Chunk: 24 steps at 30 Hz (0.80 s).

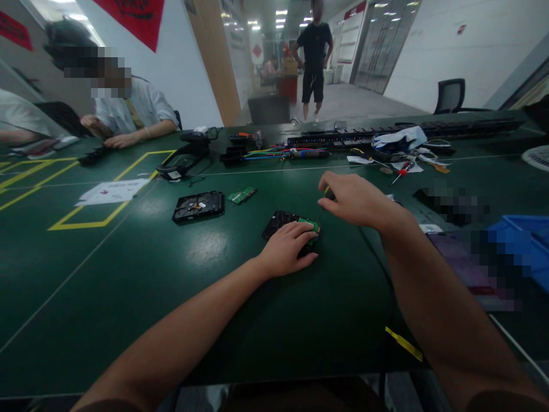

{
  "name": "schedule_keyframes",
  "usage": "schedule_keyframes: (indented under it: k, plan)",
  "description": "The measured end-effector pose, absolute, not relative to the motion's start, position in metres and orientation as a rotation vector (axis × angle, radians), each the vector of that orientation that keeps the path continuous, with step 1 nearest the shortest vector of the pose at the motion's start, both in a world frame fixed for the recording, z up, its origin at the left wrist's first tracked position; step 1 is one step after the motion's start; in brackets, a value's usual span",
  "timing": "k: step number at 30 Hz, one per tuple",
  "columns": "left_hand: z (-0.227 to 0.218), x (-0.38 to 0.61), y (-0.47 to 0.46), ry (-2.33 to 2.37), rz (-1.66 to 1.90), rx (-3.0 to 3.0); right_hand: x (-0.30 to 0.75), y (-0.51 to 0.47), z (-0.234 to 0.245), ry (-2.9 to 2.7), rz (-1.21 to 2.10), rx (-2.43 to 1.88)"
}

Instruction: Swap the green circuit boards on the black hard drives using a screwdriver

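Observation:
A black hard drive (278, 222) with a green circuit board (316, 225) lies on the green table in front of me. My left hand (288, 247) rests over the drive and grips it, the fingers across its top and the thumb at the near right side. In my right hand (354, 199), closed round the handle, is a screwdriver (329, 193) with a dark and yellow grip. Its thin shaft slants down to the board's right edge; whether the tip sits in a screw is too small to tell. Left of these are another hard drive (198, 206) and a loose green circuit board (242, 195).
Wires, tools and long black strips (343, 137) line the table's far side. A red screwdriver (402, 170) and white gloves (401, 139) lie at the far right. A blue bin (518, 229) stands right. One person sits at far left; another stands beyond the table.

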<state>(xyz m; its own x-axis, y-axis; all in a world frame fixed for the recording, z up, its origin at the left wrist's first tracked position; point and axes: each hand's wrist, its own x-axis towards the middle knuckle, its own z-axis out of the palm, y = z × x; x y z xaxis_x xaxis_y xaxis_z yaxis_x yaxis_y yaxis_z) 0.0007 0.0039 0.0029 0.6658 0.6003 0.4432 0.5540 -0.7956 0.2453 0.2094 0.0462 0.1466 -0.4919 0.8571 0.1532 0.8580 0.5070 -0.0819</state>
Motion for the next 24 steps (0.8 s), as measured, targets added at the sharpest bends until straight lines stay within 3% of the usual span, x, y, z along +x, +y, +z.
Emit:
schedule_keyframes:
  k: [9, 24]
  plan:
    - [0.0005, 0.0002, 0.005, 0.974, 0.791, 2.783, 0.2082, 0.0471, 0.1464, -2.555, -0.069, -1.567]
    - [0.0012, 0.0, 0.0053, 0.965, 0.775, 2.766, 0.2146, 0.0531, 0.1439, -2.642, 0.148, -1.277]
